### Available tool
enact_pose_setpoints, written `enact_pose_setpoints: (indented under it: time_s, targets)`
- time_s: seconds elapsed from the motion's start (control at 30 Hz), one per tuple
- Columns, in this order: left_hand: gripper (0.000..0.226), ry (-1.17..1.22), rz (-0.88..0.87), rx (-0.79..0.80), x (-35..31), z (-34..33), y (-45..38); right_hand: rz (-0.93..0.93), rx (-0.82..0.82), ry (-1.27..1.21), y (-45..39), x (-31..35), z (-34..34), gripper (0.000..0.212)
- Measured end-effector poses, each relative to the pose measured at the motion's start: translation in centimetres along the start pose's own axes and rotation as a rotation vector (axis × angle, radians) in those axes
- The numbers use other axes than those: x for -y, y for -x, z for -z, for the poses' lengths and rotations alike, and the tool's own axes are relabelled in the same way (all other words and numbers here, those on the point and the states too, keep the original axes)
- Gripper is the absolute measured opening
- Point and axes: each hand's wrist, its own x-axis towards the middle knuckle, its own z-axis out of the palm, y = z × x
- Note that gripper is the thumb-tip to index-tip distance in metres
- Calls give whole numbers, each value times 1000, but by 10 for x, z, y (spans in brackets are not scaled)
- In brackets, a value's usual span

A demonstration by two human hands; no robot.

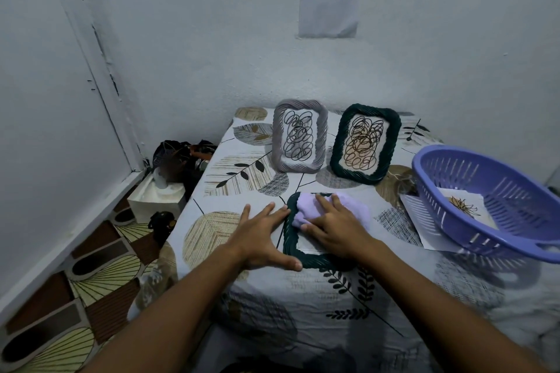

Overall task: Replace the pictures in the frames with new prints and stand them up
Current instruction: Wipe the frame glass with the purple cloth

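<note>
The left hand lies flat with fingers spread, braced against the edge of a dark green frame lying on the table, probably to keep it from sliding. The right hand presses a lilac cloth onto the frame's face, fingers fairly straight, apparently wiping it; whether a print sits inside is hard to tell. Two frames already stand behind: a grey frame and a second green frame. A purple basket holds a loose print. A leaf-patterned tablecloth covers the table, in a pale-walled corner.
</note>
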Motion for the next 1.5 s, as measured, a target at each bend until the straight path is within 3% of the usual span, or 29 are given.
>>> enact_pose_setpoints:
  time_s: [0.27, 0.47, 0.8, 0.97, 1.17, 1.33, 1.5]
  targets:
    - [132, -15, -9, 1, -1, 1, 0, 121, 90, -77, 23, 2, 0, 42]
    - [145, -19, -28, 6, 0, 0, 2, 181, 83, -93, 41, -1, 0, 42]
    - [144, -72, -64, -23, 3, -6, -2, 30, 66, -201, 59, -41, 16, 46]
    - [143, -80, -69, -28, 4, -7, -3, -1, 78, -250, 55, -52, 18, 35]
    - [139, -62, -75, -32, 6, -7, -4, -122, 53, -174, 40, -49, 22, 53]
    - [139, -75, -80, -34, 6, -7, -4, -198, -62, -140, 7, -49, 18, 60]
    - [142, -78, -74, -20, 4, -5, -4, -252, -144, -117, -22, -54, 8, 54]
